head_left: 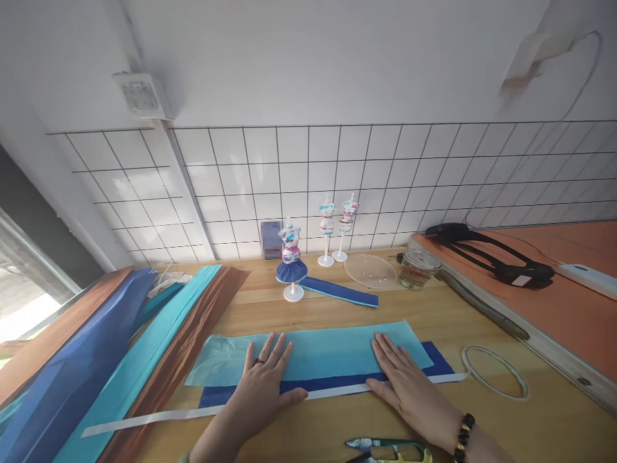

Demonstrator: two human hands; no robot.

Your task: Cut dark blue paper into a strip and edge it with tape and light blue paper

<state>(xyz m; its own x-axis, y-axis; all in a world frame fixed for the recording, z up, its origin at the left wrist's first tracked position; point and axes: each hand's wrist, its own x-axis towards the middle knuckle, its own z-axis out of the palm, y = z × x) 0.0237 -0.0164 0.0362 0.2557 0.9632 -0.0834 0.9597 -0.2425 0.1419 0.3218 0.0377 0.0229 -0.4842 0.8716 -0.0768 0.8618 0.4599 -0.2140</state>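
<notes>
My left hand (263, 386) lies flat with fingers spread on the left part of a light blue tissue paper strip (328, 354). On its right part rests my right hand (405, 379), fingers stretched out and pressing down. Beneath the light strip, a dark blue paper strip (438, 360) shows along the front and right edges. A narrow white tape (337, 390) runs across the dark blue paper's front edge, passing under both hands; its left end reaches over the paper sheets. The tissue is wrinkled at its left end.
Long brown, blue and turquoise paper sheets (144, 347) lie at left. Scissors (390, 450) are at the front edge, a tape ring (496, 373) at right. Behind stand a small mannequin in a blue skirt (292, 271), two more mannequins (326, 225), a folded blue strip (340, 291) and a glass jar (418, 268).
</notes>
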